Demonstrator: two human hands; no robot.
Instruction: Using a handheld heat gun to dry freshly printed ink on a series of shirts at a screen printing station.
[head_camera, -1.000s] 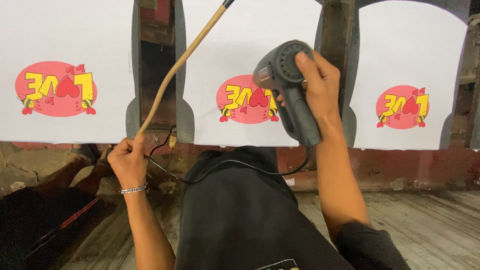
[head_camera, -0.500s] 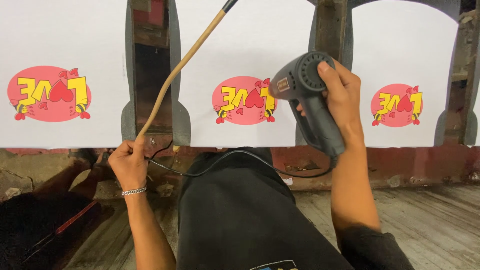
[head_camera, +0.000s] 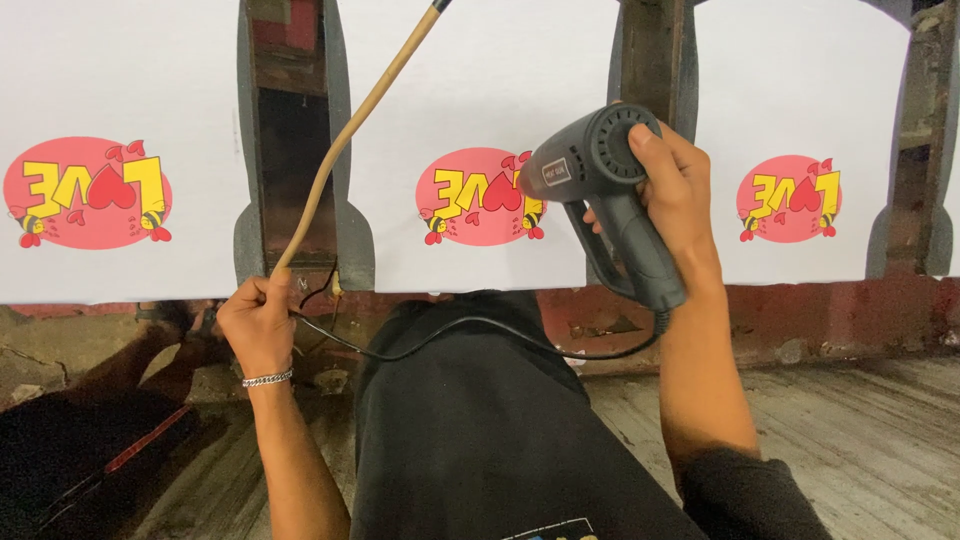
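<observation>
The heat gun (head_camera: 600, 185), dark grey with a round vented back, sits in front of the middle white sheet (head_camera: 470, 100), its barrel pointing left at the pink oval print (head_camera: 478, 198) on that sheet. The right hand (head_camera: 675, 195) is wrapped firmly around the gun's handle, fingers curled over the back of the body. A black cord (head_camera: 450, 330) leaves the bottom of the handle, sags across the person's dark shirt (head_camera: 480, 430) and runs left toward the other hand.

The left hand (head_camera: 258, 320) is closed around the lower end of a thin bamboo stick (head_camera: 350, 140), which bends upward and to the right until it passes out of the top of the view, ending in a dark tip. A silver chain bracelet (head_camera: 267, 378) circles that wrist.

Three white sheets hang side by side, each with the same pink oval print with yellow shapes and red hearts: one on the left sheet (head_camera: 110, 100), one in the middle, and one on the right sheet (head_camera: 800, 100). Between the sheets, dark wooden frame posts (head_camera: 290, 130) show through the gaps. Below the sheets runs a worn red ledge (head_camera: 800, 310), and beneath it lies a rough grey plank floor (head_camera: 860, 440). At lower left the floor is in deep shadow, and a thin red strip (head_camera: 150, 440) lies there.
</observation>
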